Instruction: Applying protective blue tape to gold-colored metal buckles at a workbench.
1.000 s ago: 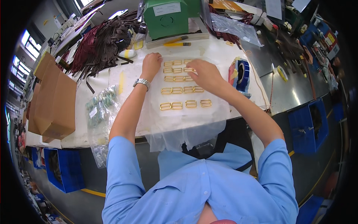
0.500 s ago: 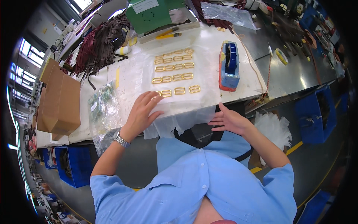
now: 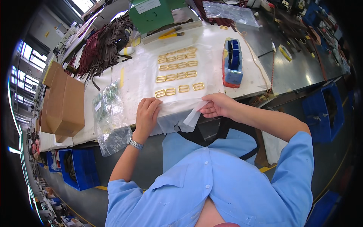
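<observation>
Gold metal slider buckles (image 3: 176, 76) lie in several rows on a thin translucent white sheet (image 3: 174, 108) spread over the work table. The sheet's front part hangs over the near table edge. My right hand (image 3: 218, 105) pinches its near right part between thumb and fingers, and a folded strip droops below the fingers. At the sheet's near left, my left hand (image 3: 147, 113) has its bent fingers and thumb closed on the edge, just left of the nearest buckle row. That front row has a gap between its left pair and the other buckles.
Right of the buckles stands a blue and red tape dispenser (image 3: 233, 64). A clear plastic bag (image 3: 109, 109) and an open cardboard box (image 3: 64, 104) lie left. Behind are a green box (image 3: 150, 17), yellow cutters (image 3: 172, 35) and dark leather strips (image 3: 109, 43). Blue bins (image 3: 78, 169) stand below.
My right hand has moved up and left from beyond the table edge and taken hold of the sheet. My left hand has drawn back from the front buckles to the sheet's edge.
</observation>
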`<action>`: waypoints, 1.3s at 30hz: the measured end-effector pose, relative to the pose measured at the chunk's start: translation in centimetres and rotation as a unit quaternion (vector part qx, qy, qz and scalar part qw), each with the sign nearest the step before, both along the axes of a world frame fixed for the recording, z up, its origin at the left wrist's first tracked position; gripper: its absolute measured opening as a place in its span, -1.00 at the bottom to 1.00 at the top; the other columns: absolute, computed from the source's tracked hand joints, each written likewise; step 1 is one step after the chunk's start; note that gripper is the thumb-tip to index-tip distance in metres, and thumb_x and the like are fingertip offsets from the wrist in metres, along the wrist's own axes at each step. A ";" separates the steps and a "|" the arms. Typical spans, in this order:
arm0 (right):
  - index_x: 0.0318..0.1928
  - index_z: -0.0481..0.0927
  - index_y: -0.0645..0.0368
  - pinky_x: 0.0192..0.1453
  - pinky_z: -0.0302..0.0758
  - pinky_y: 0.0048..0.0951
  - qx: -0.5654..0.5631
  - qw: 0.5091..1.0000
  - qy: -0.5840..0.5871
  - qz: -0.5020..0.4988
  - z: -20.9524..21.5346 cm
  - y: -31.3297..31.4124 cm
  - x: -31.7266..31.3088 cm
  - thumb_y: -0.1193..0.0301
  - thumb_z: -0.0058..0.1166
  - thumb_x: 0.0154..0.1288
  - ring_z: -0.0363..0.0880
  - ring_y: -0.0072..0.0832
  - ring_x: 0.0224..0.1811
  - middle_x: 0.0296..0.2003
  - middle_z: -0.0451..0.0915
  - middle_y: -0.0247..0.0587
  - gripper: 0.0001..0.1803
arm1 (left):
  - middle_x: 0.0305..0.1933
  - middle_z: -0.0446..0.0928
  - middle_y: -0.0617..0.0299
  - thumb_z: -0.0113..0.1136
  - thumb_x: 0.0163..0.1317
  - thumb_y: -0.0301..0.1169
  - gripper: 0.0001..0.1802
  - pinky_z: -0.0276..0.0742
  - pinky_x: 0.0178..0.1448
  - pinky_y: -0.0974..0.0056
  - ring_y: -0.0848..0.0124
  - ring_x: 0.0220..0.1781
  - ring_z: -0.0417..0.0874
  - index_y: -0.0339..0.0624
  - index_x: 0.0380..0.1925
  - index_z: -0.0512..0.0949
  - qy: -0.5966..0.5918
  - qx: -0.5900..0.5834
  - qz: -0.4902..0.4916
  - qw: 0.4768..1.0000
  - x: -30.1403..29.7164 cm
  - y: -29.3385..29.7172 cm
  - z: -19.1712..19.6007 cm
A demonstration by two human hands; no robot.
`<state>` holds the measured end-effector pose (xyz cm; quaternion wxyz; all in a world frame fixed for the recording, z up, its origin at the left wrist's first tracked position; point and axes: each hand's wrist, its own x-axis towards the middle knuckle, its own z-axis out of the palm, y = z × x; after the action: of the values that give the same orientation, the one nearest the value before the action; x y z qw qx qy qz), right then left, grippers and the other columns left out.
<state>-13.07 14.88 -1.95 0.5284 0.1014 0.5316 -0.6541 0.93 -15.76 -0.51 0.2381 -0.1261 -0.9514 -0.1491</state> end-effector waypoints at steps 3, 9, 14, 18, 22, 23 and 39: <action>0.11 0.60 0.37 0.04 0.83 -0.16 0.014 1.000 0.007 -0.024 0.1 0.6 0.5 0.26 0.14 0.62 0.85 -0.31 -0.21 -0.10 0.84 0.05 -0.64 | -0.10 0.67 0.05 0.36 0.33 -0.56 -0.87 0.60 0.08 0.01 0.01 -0.01 0.66 -0.24 -0.14 0.67 0.020 0.036 0.009 0.999 -0.9 -0.1 -0.4; 0.00 0.67 0.38 -0.06 0.82 -0.24 -0.025 0.999 0.010 -0.022 -0.3 3.6 3.1 0.28 0.14 0.60 0.82 -0.37 -0.33 -0.19 0.84 0.04 -0.66 | -0.18 0.64 0.08 0.34 0.31 -0.61 -0.89 0.59 0.02 0.01 0.04 -0.08 0.64 -0.23 -0.21 0.63 0.023 0.041 0.008 0.999 0.8 0.4 -1.0; -0.03 0.71 0.41 -0.10 0.83 -0.30 -0.067 0.998 -0.004 -0.006 -1.4 5.3 5.7 0.29 0.13 0.62 0.82 -0.38 -0.38 -0.22 0.85 0.01 -0.65 | -0.18 0.63 0.10 0.35 0.27 -0.63 -0.84 0.59 0.02 0.02 0.06 -0.07 0.64 -0.20 -0.19 0.63 0.012 0.026 0.016 0.999 2.9 1.1 -0.6; -0.01 0.74 0.37 -0.04 0.82 -0.35 -0.137 0.990 -0.015 -0.006 -3.6 5.7 5.7 0.20 0.18 0.66 0.84 -0.43 -0.27 -0.19 0.85 -0.06 -0.61 | -0.11 0.68 0.10 0.37 0.25 -0.62 -0.80 0.61 0.05 0.03 0.06 -0.02 0.67 -0.21 -0.13 0.67 -0.001 0.003 0.033 0.999 3.3 2.5 1.2; 0.02 0.75 0.32 -0.01 0.82 -0.36 -0.118 0.993 0.008 0.020 -4.8 6.0 6.3 0.16 0.19 0.67 0.84 -0.45 -0.23 -0.14 0.85 -0.08 -0.60 | -0.07 0.71 0.10 0.41 0.22 -0.60 -0.73 0.63 0.09 0.07 0.10 0.01 0.71 -0.21 -0.06 0.69 0.027 -0.002 0.045 0.999 2.2 5.4 4.7; 0.02 0.75 0.31 0.01 0.82 -0.36 -0.107 0.994 0.005 0.027 -5.7 6.4 6.8 0.16 0.19 0.68 0.84 -0.45 -0.20 -0.11 0.85 -0.08 -0.61 | -0.07 0.71 0.10 0.41 0.22 -0.60 -0.73 0.63 0.09 0.07 0.10 0.01 0.71 -0.21 -0.06 0.69 0.024 -0.002 0.041 0.999 1.6 6.3 5.0; 0.12 0.77 0.29 -0.05 0.64 -0.55 0.010 0.870 0.447 -0.206 3.3 16.8 2.7 0.41 0.15 0.66 0.69 -0.65 -0.21 -0.14 0.80 -0.27 -0.74 | -0.20 0.59 0.04 0.26 0.32 -0.54 -0.81 0.61 -0.02 0.00 0.06 -0.09 0.68 -0.23 -0.08 0.58 -0.112 -0.127 -0.141 0.975 -6.7 13.6 3.3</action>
<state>-10.39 31.65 1.33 0.0864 -0.0895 0.6846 -0.7182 -5.75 -2.20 2.77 0.0884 -0.2707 -0.9559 -0.0723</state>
